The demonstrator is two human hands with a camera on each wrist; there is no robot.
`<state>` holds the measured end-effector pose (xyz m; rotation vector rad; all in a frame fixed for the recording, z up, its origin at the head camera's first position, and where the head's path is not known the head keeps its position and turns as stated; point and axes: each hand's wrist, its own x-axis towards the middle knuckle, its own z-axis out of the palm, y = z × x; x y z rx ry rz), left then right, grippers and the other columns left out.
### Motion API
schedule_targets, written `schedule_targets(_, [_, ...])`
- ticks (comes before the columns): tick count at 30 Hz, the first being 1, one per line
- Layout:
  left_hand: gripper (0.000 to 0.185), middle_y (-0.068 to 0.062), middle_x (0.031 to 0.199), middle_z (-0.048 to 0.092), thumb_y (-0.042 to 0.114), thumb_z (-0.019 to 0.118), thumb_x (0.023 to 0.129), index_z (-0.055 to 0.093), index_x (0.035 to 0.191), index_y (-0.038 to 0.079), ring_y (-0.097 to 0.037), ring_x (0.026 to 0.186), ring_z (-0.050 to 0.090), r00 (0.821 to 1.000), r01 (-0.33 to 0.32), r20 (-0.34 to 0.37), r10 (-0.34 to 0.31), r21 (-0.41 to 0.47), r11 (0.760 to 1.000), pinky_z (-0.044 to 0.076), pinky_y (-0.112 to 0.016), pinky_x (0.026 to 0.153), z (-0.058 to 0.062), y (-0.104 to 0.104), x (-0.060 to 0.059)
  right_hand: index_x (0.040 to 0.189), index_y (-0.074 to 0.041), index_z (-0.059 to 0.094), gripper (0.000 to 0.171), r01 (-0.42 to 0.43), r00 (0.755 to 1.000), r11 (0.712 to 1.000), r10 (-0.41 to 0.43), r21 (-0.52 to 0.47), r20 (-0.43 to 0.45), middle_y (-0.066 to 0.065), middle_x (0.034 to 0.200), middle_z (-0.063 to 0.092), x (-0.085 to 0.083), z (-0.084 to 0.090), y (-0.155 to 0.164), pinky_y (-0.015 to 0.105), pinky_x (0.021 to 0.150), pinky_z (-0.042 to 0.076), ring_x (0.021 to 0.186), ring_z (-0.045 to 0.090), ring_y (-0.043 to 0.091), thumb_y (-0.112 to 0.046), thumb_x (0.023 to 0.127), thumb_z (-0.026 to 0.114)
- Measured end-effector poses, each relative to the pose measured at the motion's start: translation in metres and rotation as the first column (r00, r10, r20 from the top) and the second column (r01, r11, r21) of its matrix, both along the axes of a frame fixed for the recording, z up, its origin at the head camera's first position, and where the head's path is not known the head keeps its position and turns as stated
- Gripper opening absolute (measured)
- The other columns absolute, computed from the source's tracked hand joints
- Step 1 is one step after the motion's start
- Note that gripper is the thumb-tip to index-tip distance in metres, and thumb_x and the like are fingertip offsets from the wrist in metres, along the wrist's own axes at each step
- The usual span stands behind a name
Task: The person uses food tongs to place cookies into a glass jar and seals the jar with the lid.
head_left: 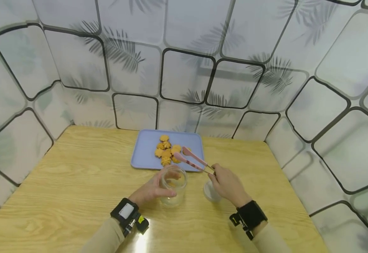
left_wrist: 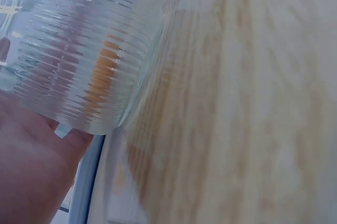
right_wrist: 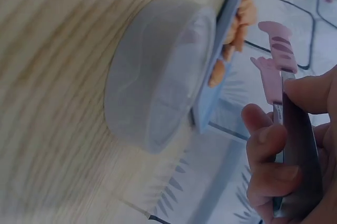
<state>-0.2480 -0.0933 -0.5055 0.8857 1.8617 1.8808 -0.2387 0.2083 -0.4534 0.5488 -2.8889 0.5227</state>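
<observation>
- My left hand (head_left: 152, 189) grasps the glass jar (head_left: 180, 192), thumb on the near side; the jar stands in front of the tray (head_left: 144, 151), mouth up, with an orange piece (left_wrist: 102, 74) showing through its ribbed wall.
- My right hand (head_left: 228, 181) grips the tongs (head_left: 191, 163), their pink tips apart over the right part of the tray; I see nothing clamped between them.
- The cookies (head_left: 166, 153) lie clustered mid-tray, with one by the tong tips; I'd judge that outlying one the easiest pick.
- I'd pinch it gently across its width, since it looks crumbly, and lift before swinging so it won't drag its neighbours.
- Over the jar, I'd bring the tips inside the rim before easing off, the left hand steadying the glass.
- The white lid (head_left: 210, 192) sits just under my right wrist's path; I'd ride high there.
- The tray's far edge is close to the patterned wall (head_left: 133, 77), so I'd avoid overreaching; the worktop (head_left: 60, 182) gives me most room leftward.
</observation>
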Motion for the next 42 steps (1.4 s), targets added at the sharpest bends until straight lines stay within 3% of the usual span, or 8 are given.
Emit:
schedule_targets(6, [0.081,-0.027,0.148,0.045,0.018,0.079,0.086,0.035,0.153,0.024,-0.041,0.139,0.042,1.0,0.011,-0.005,-0.011,0.011,1.0,0.045,-0.055,0.105,0.002,0.001,0.001,0.123,0.004,0.062,0.031,-0.009,0.999,0.996,0.005,0.093,0.045,0.001,0.075,0.058,-0.024,-0.004,-0.009,0.03,0.057,0.042,0.061,0.051,0.011,-0.021,0.103,0.059])
schedule_targets(10, [0.082,-0.025,0.148,0.045,0.02,0.079,0.087,0.033,0.155,0.017,-0.041,0.139,0.041,1.0,0.014,-0.002,-0.014,0.028,1.0,0.048,-0.05,0.102,0.004,0.003,-0.001,0.122,0.004,0.061,0.03,-0.028,0.998,0.995,0.021,0.096,0.065,0.004,0.079,0.062,-0.033,0.0,-0.013,0.031,0.058,0.043,0.064,0.053,0.013,-0.02,0.103,0.059])
schedule_targets(14, [0.085,-0.024,0.148,0.046,0.02,0.079,0.087,0.03,0.155,0.009,-0.041,0.139,0.04,1.0,0.012,0.002,-0.013,0.033,0.999,0.049,-0.049,0.102,0.005,0.003,-0.001,0.122,0.004,0.061,0.031,-0.009,0.995,0.997,0.002,0.071,0.098,0.006,0.083,0.066,-0.037,0.0,-0.016,0.031,0.058,0.045,0.064,0.055,0.013,-0.02,0.102,0.061])
schedule_targets(21, [0.084,-0.026,0.148,0.046,0.019,0.079,0.086,0.032,0.155,0.012,-0.041,0.139,0.04,1.0,-0.006,0.003,0.006,0.033,0.999,0.047,-0.049,0.103,0.004,-0.001,0.001,0.113,0.001,0.065,0.022,-0.001,0.998,0.999,-0.001,0.032,0.061,0.006,0.078,0.065,-0.035,-0.008,-0.017,0.028,0.055,0.039,0.061,0.05,0.012,-0.017,0.102,0.06])
schedule_targets(25, [0.082,-0.026,0.148,0.045,0.017,0.078,0.087,0.032,0.155,0.014,-0.042,0.139,0.04,1.0,0.005,0.015,-0.005,0.04,0.999,0.048,-0.049,0.102,0.001,0.0,0.001,0.109,0.0,0.067,0.018,0.002,1.0,1.0,-0.003,0.016,0.02,0.006,0.077,0.065,-0.029,-0.011,-0.013,0.028,0.055,0.036,0.059,0.047,0.012,-0.016,0.101,0.063])
schedule_targets(31, [0.081,-0.026,0.149,0.044,0.018,0.079,0.086,0.034,0.153,0.014,-0.042,0.14,0.039,1.0,0.007,0.019,-0.008,0.053,0.999,0.048,-0.048,0.102,-0.001,0.001,0.0,0.108,-0.002,0.068,0.016,-0.004,0.999,1.0,0.003,-0.022,-0.032,0.008,0.084,0.07,-0.014,-0.011,-0.004,0.029,0.058,0.041,0.063,0.051,0.011,-0.015,0.1,0.064])
schedule_targets(37, [0.081,-0.023,0.149,0.045,0.017,0.079,0.087,0.034,0.153,0.016,-0.04,0.14,0.039,1.0,0.019,0.014,-0.02,0.057,0.998,0.048,-0.048,0.103,0.0,0.003,0.0,0.106,-0.003,0.069,0.011,-0.035,0.998,0.993,0.029,-0.109,-0.054,-0.001,0.073,0.064,0.016,-0.003,0.007,0.023,0.05,0.033,0.053,0.039,0.004,-0.01,0.098,0.067])
schedule_targets(42, [0.08,-0.022,0.148,0.047,0.018,0.08,0.086,0.036,0.152,0.019,-0.04,0.139,0.041,1.0,0.005,0.003,-0.005,0.049,0.999,0.048,-0.049,0.103,0.001,0.0,0.002,0.113,-0.005,0.07,0.015,-0.04,0.999,0.969,0.032,-0.242,-0.037,0.002,0.084,0.071,0.041,0.009,0.015,0.022,0.051,0.039,0.058,0.048,-0.002,-0.011,0.1,0.065])
